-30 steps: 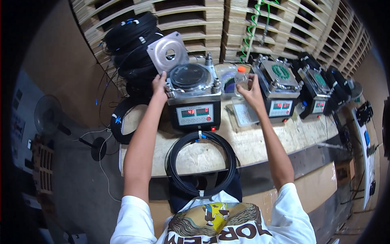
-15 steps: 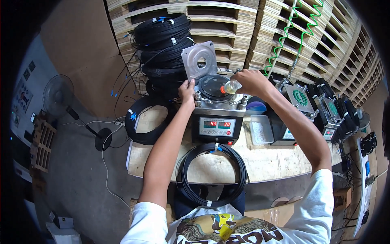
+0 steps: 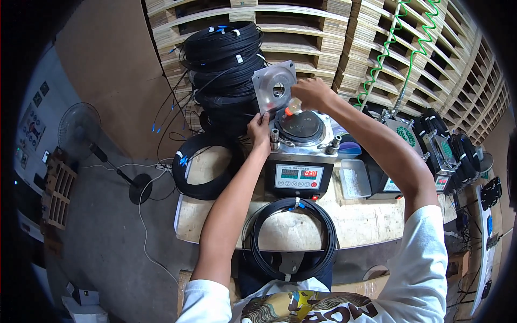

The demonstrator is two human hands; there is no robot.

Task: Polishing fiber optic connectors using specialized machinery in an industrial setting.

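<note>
A square metal plate (image 3: pixel 267 81) with a round hole stands tilted up behind a bench machine (image 3: pixel 298 156) with a lit digital panel. At the plate's lower left corner is my left hand (image 3: pixel 259 131), its thumb and fingers closed on the edge. My right hand (image 3: pixel 314 92) grips a small clear squeeze bottle (image 3: pixel 296 104), tipped so its orange nozzle points down. That nozzle hangs over the far left part of the dark round disc (image 3: pixel 300 126) on the machine's top. Metal clamp posts (image 3: pixel 275 139) stand at the machine's corners.
A coil of black cable (image 3: pixel 257 237) hangs over the bench's front edge; another coil (image 3: pixel 182 175) lies left. Tall stacked coils (image 3: pixel 221 70) rise behind. Right of the machine sit a clear tray (image 3: pixel 355 178) and similar machines (image 3: pixel 401 134). A fan (image 3: pixel 81 132) stands on the floor.
My right hand has carried the bottle from the disc's right side to its far left part. The left hand stays at the plate's corner. The panel's lit digits have changed.
</note>
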